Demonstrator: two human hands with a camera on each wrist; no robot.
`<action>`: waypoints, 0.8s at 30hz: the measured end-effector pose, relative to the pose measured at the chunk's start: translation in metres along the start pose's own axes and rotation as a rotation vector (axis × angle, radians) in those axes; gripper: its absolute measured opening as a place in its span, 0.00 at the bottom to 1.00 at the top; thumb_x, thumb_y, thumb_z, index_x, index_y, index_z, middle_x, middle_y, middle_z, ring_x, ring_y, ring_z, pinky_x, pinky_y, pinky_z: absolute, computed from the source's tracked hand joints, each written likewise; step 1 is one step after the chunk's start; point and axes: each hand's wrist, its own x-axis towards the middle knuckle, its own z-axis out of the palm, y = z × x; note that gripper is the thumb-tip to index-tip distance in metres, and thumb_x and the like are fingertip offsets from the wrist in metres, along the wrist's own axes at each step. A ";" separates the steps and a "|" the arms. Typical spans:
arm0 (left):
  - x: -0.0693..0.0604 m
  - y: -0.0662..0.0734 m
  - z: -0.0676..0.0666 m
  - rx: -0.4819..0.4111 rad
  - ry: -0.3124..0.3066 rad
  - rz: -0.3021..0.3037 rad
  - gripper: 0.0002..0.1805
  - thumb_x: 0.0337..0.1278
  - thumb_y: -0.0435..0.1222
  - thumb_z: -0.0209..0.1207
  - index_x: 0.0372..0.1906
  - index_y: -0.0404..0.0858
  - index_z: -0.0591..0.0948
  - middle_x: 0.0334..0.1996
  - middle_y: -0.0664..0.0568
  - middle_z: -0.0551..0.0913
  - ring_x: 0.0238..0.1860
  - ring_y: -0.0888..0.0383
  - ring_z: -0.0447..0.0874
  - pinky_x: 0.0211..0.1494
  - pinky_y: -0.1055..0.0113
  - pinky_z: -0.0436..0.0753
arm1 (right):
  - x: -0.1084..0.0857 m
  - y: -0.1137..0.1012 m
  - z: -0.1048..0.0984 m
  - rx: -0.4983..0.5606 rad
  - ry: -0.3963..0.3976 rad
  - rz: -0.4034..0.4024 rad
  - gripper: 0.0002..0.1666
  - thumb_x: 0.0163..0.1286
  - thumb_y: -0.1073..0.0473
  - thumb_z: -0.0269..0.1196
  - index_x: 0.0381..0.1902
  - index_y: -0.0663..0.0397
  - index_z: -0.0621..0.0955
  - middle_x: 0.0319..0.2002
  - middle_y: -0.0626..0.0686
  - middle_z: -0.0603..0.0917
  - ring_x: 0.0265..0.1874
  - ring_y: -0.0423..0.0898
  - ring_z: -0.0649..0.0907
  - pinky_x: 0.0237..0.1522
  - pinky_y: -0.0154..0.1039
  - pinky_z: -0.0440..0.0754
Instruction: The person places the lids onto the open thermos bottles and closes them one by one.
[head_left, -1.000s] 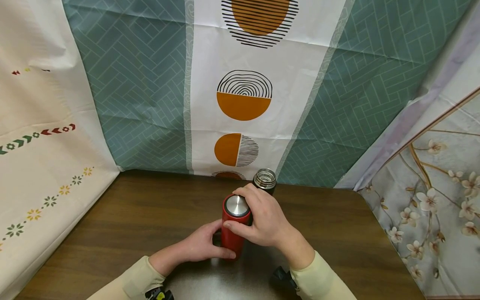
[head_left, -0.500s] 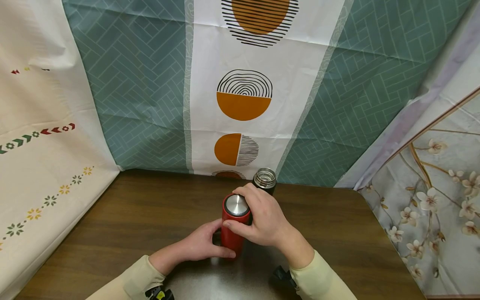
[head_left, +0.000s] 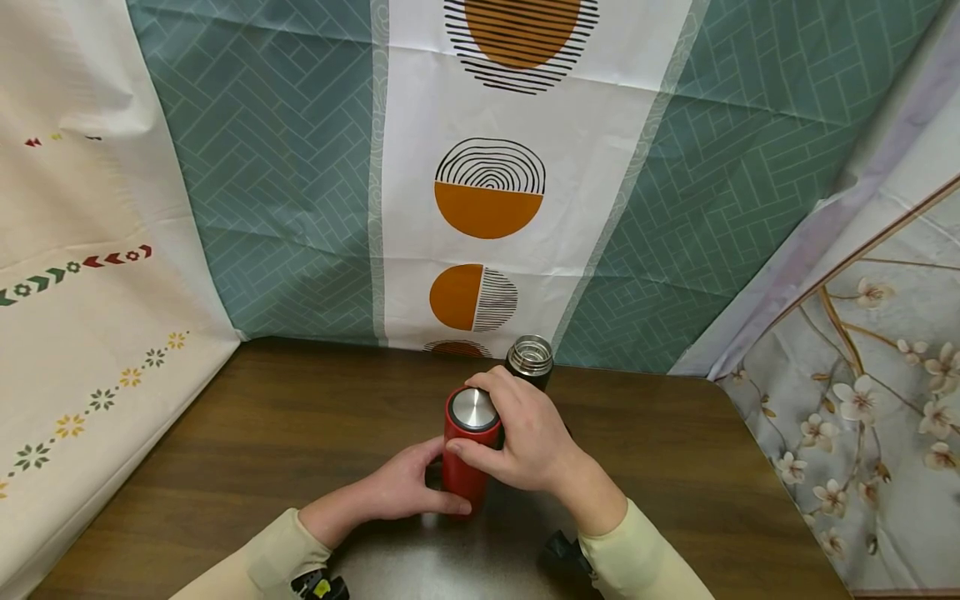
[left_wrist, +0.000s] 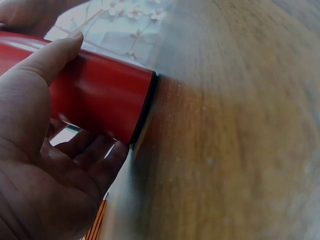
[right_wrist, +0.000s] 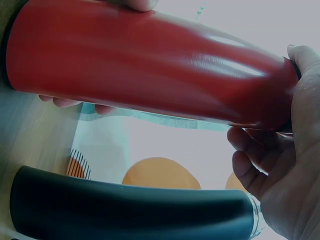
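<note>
A red thermos flask (head_left: pixel 465 479) with a silver-topped lid (head_left: pixel 474 409) stands upright on the table. My left hand (head_left: pixel 401 487) holds its lower body from the left; in the left wrist view, the thumb (left_wrist: pixel 57 55) lies along the red wall just above the black base rim. Around the flask's top, my right hand (head_left: pixel 532 433) grips with the thumb in front and the fingers reaching over the far side. Directly behind that hand, a black thermos flask (right_wrist: pixel 135 207) stands upright without a lid, its steel mouth (head_left: pixel 530 357) showing. The right hand hides most of it in the head view.
The brown wooden table (head_left: pixel 337 400) spreads out on both sides of the flasks. A patterned cloth (head_left: pixel 300 208) hangs along its back edge, close behind the black flask. Other cloths hang at the left (head_left: pixel 90 350) and right (head_left: pixel 885 400).
</note>
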 end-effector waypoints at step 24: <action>-0.001 0.001 0.001 -0.010 -0.005 0.023 0.41 0.63 0.50 0.80 0.79 0.58 0.75 0.69 0.64 0.83 0.74 0.50 0.77 0.75 0.38 0.74 | -0.001 0.000 0.000 -0.014 0.010 -0.002 0.36 0.72 0.33 0.73 0.63 0.50 0.79 0.48 0.44 0.83 0.45 0.40 0.83 0.45 0.39 0.86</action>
